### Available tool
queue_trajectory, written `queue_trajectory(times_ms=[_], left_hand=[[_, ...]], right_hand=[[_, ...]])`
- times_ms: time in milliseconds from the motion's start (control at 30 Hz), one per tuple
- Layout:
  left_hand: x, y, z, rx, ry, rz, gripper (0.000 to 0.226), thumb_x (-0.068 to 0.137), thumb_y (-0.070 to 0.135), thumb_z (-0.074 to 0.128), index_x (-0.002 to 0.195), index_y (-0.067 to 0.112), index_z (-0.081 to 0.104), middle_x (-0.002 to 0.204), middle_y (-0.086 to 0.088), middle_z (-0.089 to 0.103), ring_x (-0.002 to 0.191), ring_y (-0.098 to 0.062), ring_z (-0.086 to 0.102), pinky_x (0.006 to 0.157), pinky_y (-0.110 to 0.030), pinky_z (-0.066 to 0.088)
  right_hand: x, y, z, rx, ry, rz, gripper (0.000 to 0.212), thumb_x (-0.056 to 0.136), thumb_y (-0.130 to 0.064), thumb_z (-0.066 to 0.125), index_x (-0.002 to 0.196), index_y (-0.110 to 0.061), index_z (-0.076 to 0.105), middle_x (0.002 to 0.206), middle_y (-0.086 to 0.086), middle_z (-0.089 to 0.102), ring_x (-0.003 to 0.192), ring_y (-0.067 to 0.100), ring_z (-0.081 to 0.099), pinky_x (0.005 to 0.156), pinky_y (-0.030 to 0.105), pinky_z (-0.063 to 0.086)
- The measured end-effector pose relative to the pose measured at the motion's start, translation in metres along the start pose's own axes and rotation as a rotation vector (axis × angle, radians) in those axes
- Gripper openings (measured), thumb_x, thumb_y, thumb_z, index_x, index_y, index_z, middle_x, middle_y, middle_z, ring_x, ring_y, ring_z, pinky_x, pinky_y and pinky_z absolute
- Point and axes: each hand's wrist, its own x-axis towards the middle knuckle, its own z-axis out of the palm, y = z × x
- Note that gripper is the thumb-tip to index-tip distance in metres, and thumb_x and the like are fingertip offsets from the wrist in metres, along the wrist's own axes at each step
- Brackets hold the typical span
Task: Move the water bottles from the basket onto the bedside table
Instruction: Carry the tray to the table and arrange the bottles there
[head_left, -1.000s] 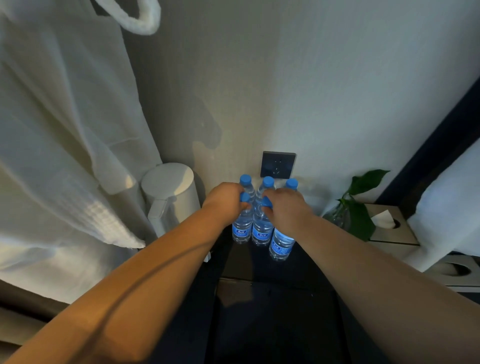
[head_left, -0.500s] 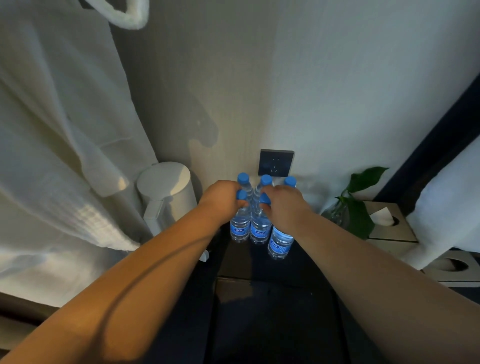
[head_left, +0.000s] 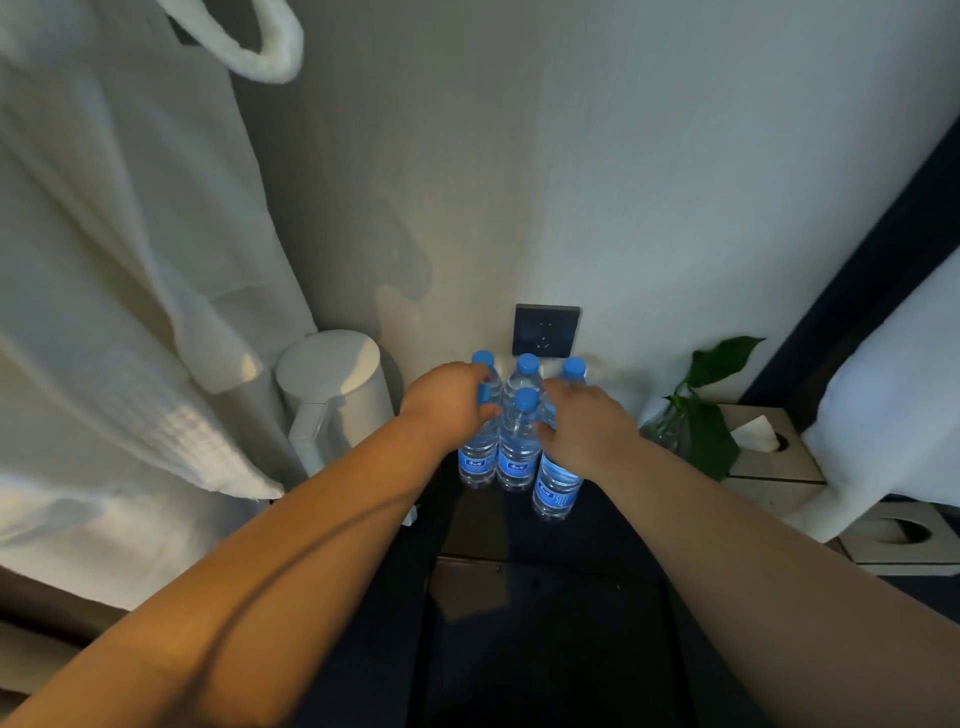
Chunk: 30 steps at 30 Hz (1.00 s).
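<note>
Several clear water bottles with blue caps and blue labels stand upright in a tight cluster on the dark bedside table (head_left: 498, 525), close to the wall. My left hand (head_left: 449, 405) grips the neck of the front left bottle (head_left: 475, 460). My right hand (head_left: 587, 431) curls over the top of the front right bottle (head_left: 556, 486). Between the two hands stands the front middle bottle (head_left: 517, 452), its cap uncovered. Three more caps show behind, by the wall. No basket is in view.
A white kettle (head_left: 335, 384) stands just left of the bottles, under a hanging white bathrobe (head_left: 119, 291). A dark wall socket (head_left: 545, 330) sits behind them. To the right are a green plant (head_left: 698, 421), a wooden tissue box (head_left: 769, 454) and white bedding (head_left: 893, 415).
My hands have drawn slightly apart, uncovering the cap of the front middle bottle. The bottles stay standing in the same place.
</note>
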Motion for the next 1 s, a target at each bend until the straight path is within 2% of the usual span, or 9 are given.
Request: queue_trajectory(times_ms=[67, 167, 333, 500, 600, 767, 833, 900, 1000], left_hand=[[0.000, 0.006, -0.001, 0.004, -0.005, 0.040, 0.048, 0.092, 0.042, 0.070, 0.137, 0.028, 0.060, 0.127, -0.005, 0.067, 0.112, -0.027, 0.062, 0.089, -0.038, 0.054], [-0.002, 0.016, 0.003, 0.059, -0.026, 0.108, 0.049, 0.093, 0.042, 0.068, 0.140, 0.030, 0.059, 0.134, -0.002, 0.064, 0.121, -0.027, 0.057, 0.097, -0.040, 0.051], [-0.008, 0.024, 0.013, 0.138, -0.078, 0.126, 0.060, 0.096, 0.043, 0.064, 0.152, 0.034, 0.045, 0.142, -0.005, 0.056, 0.131, -0.029, 0.047, 0.102, -0.045, 0.048], [-0.012, 0.025, 0.013, 0.241, -0.103, 0.136, 0.066, 0.096, 0.043, 0.063, 0.157, 0.035, 0.037, 0.150, -0.005, 0.049, 0.138, -0.029, 0.041, 0.105, -0.048, 0.046], [-0.014, 0.025, 0.011, 0.307, -0.132, 0.142, 0.070, 0.096, 0.043, 0.062, 0.159, 0.035, 0.031, 0.153, -0.005, 0.046, 0.139, -0.030, 0.040, 0.106, -0.050, 0.044], [-0.014, 0.030, 0.007, 0.342, -0.153, 0.131, 0.071, 0.096, 0.038, 0.061, 0.160, 0.035, 0.029, 0.152, -0.007, 0.047, 0.138, -0.031, 0.040, 0.106, -0.049, 0.044], [-0.014, 0.029, 0.007, 0.341, -0.153, 0.127, 0.071, 0.097, 0.034, 0.060, 0.160, 0.036, 0.027, 0.153, -0.006, 0.045, 0.139, -0.030, 0.039, 0.108, -0.048, 0.043], [-0.015, 0.027, 0.007, 0.325, -0.153, 0.123, 0.072, 0.097, 0.031, 0.059, 0.161, 0.037, 0.027, 0.156, -0.005, 0.044, 0.141, -0.030, 0.038, 0.109, -0.047, 0.042], [-0.015, 0.026, 0.006, 0.315, -0.152, 0.127, 0.072, 0.098, 0.029, 0.059, 0.161, 0.037, 0.026, 0.159, -0.004, 0.042, 0.144, -0.028, 0.035, 0.112, -0.047, 0.041]], right_hand=[[-0.008, 0.008, -0.003, -0.029, -0.036, 0.060, 0.050, 0.094, -0.051, 0.059, 0.132, -0.020, 0.053, 0.109, 0.008, 0.065, 0.099, 0.028, 0.063, 0.074, 0.038, 0.052], [-0.018, 0.016, -0.011, -0.094, -0.097, 0.123, 0.051, 0.093, -0.065, 0.053, 0.118, -0.021, 0.054, 0.098, 0.003, 0.064, 0.085, 0.022, 0.059, 0.064, 0.035, 0.046], [-0.023, 0.020, -0.018, -0.031, -0.107, 0.120, 0.037, 0.092, -0.059, 0.061, 0.094, -0.025, 0.048, 0.094, 0.001, 0.060, 0.079, 0.020, 0.056, 0.062, 0.034, 0.043], [-0.017, 0.018, -0.023, -0.026, -0.112, 0.118, 0.034, 0.096, -0.052, 0.062, 0.098, -0.020, 0.052, 0.100, 0.006, 0.063, 0.086, 0.024, 0.060, 0.073, 0.040, 0.053], [-0.014, 0.018, -0.024, -0.024, -0.104, 0.129, 0.038, 0.096, -0.052, 0.063, 0.112, -0.017, 0.059, 0.103, 0.007, 0.065, 0.090, 0.025, 0.063, 0.078, 0.042, 0.056], [-0.006, 0.020, -0.028, -0.093, -0.142, 0.152, 0.049, 0.090, -0.064, 0.063, 0.109, -0.020, 0.065, 0.099, 0.003, 0.068, 0.086, 0.022, 0.066, 0.075, 0.038, 0.057], [-0.004, 0.023, -0.031, -0.078, -0.164, 0.126, 0.049, 0.088, -0.058, 0.066, 0.120, -0.021, 0.060, 0.106, 0.003, 0.069, 0.089, 0.022, 0.065, 0.072, 0.035, 0.053], [-0.004, 0.026, -0.033, -0.068, -0.206, 0.090, 0.044, 0.090, -0.046, 0.066, 0.127, -0.025, 0.056, 0.111, 0.004, 0.067, 0.088, 0.022, 0.061, 0.069, 0.033, 0.048], [-0.003, 0.027, -0.030, -0.054, -0.185, 0.090, 0.026, 0.094, -0.040, 0.063, 0.112, -0.022, 0.061, 0.102, 0.003, 0.065, 0.081, 0.020, 0.059, 0.067, 0.033, 0.046]])
